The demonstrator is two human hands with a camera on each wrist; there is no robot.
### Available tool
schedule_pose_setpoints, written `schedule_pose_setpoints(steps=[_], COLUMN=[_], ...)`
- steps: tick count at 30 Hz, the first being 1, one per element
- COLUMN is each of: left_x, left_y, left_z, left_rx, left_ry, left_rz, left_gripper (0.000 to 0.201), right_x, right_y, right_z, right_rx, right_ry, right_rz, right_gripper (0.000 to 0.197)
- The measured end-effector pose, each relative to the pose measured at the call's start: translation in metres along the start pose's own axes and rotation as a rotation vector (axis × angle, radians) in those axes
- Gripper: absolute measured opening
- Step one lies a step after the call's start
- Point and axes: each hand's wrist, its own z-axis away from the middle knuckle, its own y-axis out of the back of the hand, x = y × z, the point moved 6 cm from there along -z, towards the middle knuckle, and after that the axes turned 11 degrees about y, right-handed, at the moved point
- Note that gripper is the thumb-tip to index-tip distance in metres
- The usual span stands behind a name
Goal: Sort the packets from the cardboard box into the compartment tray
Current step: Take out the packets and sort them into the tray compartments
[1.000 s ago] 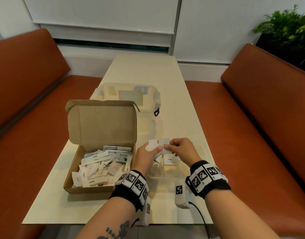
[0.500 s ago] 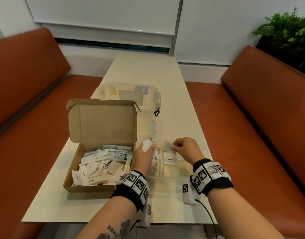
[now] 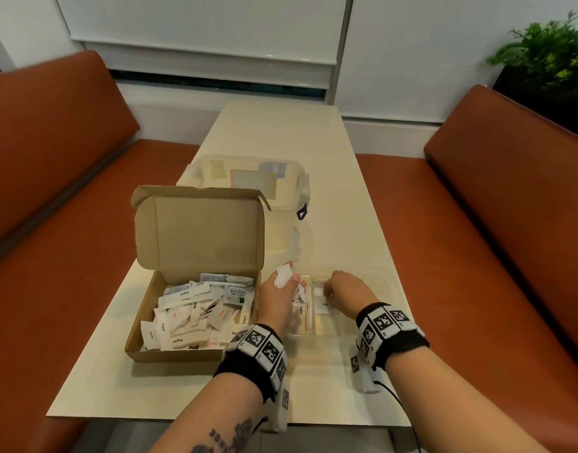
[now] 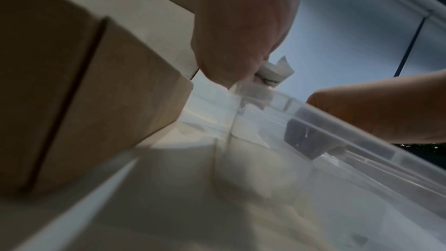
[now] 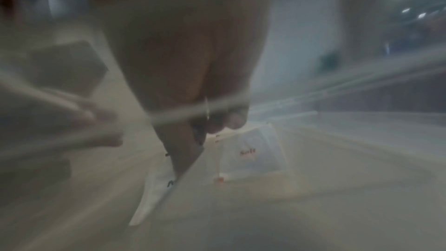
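Cream table between orange benches, and the box sits open at nine o'clock of the tray for a short reach: left hand clutches spare packets, right hand pinches one packet low into a compartment.

Cream table carrying open cardboard box at left, clear compartment tray just beside it, lidded plastic container sitting behind.

Left hand raised with fingers curled (pinching); right hand lowered, knuckles up.
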Motion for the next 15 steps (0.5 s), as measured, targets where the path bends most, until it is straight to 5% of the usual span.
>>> schedule_pose_setpoints(steps=[15], left_x=[0.0], left_y=[0.0], left_z=[-0.002], left_rx=[-0.009], left_ry=[0.009], left_rz=[0.028], left_gripper=[0.031], right_x=[0.008], right_y=[-0.01], right_z=[0.007], right_rx=[0.134], right_ry=[0.036], right_rz=[-0.077], right_gripper=[0.022])
